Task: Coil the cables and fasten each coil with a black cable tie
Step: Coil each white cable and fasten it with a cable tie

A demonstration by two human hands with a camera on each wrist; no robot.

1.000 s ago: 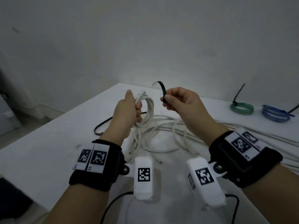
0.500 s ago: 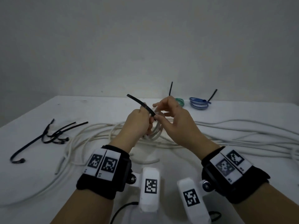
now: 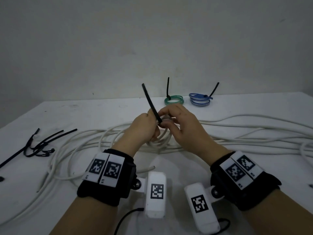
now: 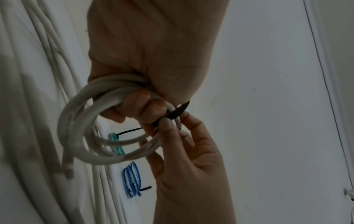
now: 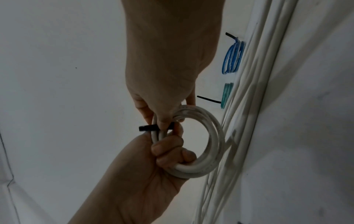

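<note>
i am at the fastening step for the white coil (image 3: 160, 136). my left hand (image 3: 144, 128) has its fingers curled tight through the loops, keeping the turns bunched together just above the tabletop (image 3: 101, 112); this grip is closed around the bundle and holds nothing else that i can see. my right hand (image 3: 179, 126) pinches the black cable tie (image 3: 151, 103) where it crosses the bundled strands, thumb and fingertips pressed on the strap, the other fingers loosely bent. in the wrist views the strap lies across the strands beside my left knuckles, and its long tail sticks up and away toward the wall. whether the tie already passes fully round the bundle i cannot tell, and i cannot see its head.

the green coil (image 3: 174, 100) and the blue coil (image 3: 200, 99) lie at the far edge, each with a tie on it, so i judge those done. spare ties (image 3: 39, 145) lie to my left, and plenty of loose white cable (image 3: 245, 131) sprawls across the tabletop behind my hands.

next, i think, the tail must go round the strands and into the head, then be pulled snug. that calls for my left grip to keep the loops from springing apart while the right fingers steer the thin tip.
</note>
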